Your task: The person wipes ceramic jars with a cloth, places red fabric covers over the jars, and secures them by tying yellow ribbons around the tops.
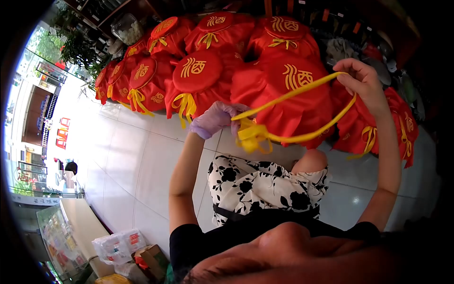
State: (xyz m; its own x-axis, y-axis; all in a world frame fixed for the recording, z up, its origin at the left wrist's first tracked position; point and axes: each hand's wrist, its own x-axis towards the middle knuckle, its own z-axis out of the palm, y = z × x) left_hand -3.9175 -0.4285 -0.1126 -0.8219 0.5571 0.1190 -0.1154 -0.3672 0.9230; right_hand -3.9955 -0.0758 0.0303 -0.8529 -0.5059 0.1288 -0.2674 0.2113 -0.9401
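Note:
A yellow ribbon (302,90) with a bow at one end is stretched into a loop between my two hands. My left hand (216,119), in a thin purple glove, is closed on it near the bow (253,136). Bare, my right hand (360,83) pinches the loop's far end between thumb and fingers. Behind and below the loop stands a jar under a red cloth cover (283,94) with yellow lettering; no ribbon shows around its neck. Left of it is another red-covered jar (197,71) with a yellow bow tied at its neck.
Several more red-covered jars (217,31) stand in rows behind and to both sides. Dark shelves (101,14) rise at the back, beside a glass jar (127,29). At lower left are a display case (59,232), plastic-wrapped packs (118,246) and a cardboard box (153,262) on the tiled floor (142,165).

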